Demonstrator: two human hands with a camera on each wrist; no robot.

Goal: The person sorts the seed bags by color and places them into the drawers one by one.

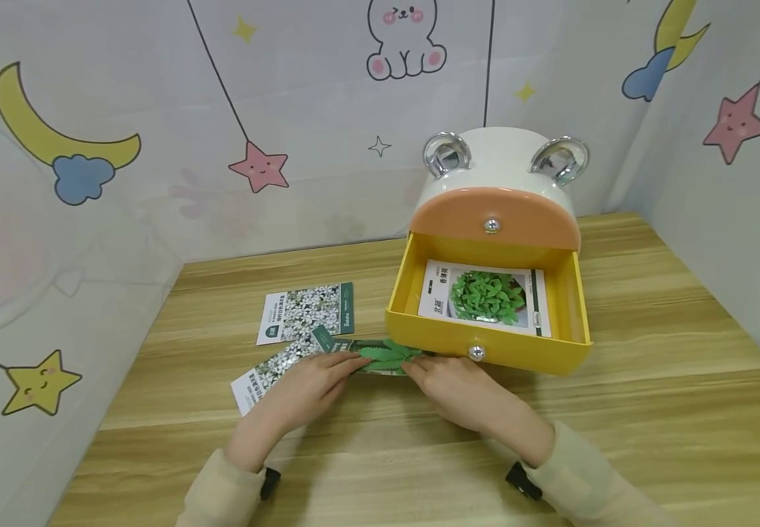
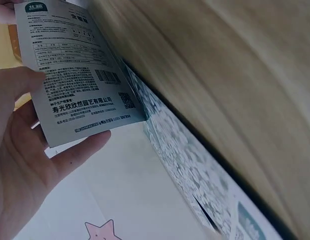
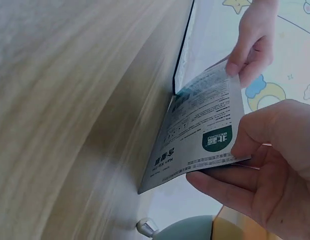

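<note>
Between my two hands is a seed packet (image 1: 386,356) with green leaves on its front. Its printed back (image 2: 77,75) faces the wrist cameras. My left hand (image 1: 310,384) pinches one end of it, thumb on the printed side and fingers behind. At the other end my right hand (image 1: 461,391) grips it by the corner near the green logo (image 3: 217,139). The packet is tilted, its lower long edge close to the tabletop, just in front of a pulled-out yellow drawer (image 1: 518,355). Inside the drawer lies another seed packet (image 1: 488,296) picturing a leafy green plant.
Two white-flower seed packets lie on the wooden table (image 1: 380,468) to the left, one behind (image 1: 310,311) and one partly under my left hand (image 1: 273,372). The drawer belongs to a white-and-orange animal-shaped cabinet (image 1: 501,168) with silver ears, near the patterned back wall.
</note>
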